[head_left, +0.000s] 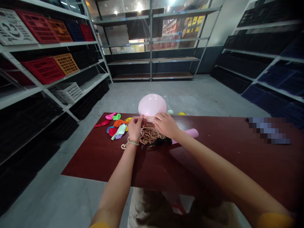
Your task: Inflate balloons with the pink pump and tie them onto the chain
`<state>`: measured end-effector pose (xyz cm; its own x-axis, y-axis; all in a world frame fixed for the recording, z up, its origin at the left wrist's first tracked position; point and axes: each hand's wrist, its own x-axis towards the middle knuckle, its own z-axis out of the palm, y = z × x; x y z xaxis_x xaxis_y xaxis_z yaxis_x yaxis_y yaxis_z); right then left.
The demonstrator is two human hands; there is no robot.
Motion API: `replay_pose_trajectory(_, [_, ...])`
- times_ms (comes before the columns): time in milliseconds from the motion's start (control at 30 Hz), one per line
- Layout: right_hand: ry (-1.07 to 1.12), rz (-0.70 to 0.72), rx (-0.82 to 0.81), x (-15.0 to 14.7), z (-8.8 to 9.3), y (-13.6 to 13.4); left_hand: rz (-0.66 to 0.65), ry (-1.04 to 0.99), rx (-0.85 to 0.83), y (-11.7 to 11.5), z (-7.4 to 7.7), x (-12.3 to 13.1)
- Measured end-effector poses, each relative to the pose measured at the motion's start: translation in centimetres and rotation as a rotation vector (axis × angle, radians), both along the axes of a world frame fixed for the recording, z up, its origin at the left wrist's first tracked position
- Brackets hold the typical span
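An inflated pale pink balloon (152, 104) stands above the far edge of the dark red table (213, 152). Its near end is between my two hands. My left hand (135, 127) pinches the neck from the left, and my right hand (165, 124) has its fingers closed on the neck from the right. Just below the hands lies a heap of tan, rope-like strands (152, 135). A pink-purple cylinder (190, 134) with a black part rests beside my right wrist. Uninflated balloons (120, 130) in several colours lie left of my left hand.
A pixelated, blurred item (269, 130) lies at the table's right. Beyond the far edge show a pale round thing (170, 112) and a yellow one (181, 113). Shelves with crates (68, 91) stand left; more shelving (175, 59) stands behind and right.
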<state>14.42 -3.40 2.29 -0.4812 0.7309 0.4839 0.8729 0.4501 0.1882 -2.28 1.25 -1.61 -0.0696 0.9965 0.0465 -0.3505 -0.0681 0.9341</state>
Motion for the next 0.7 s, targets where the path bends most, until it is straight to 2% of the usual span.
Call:
replay_pose_trajectory(133, [-0.042, 0.072, -0.013, 1.1, 0.7, -0.2, -0.091, 0.108, 0.02, 0.0, 0.2, -0.3])
replay_pose_trajectory(367, [-0.029, 0.133, -0.111, 2.0, 3.1, -0.3, -0.134, 0.384, 0.28, -1.5, 1.2, -0.3])
replay_pose_trajectory(567, [-0.17, 0.185, -0.128, 3.1, 5.0, 0.0, -0.306, 0.324, 0.197, -2.2, 1.3, 0.2])
replay_pose_trajectory(700, [-0.245, 0.197, -0.097, 3.1, 5.8, -0.1, -0.443, 0.254, 0.067, -2.3, 1.1, 0.6])
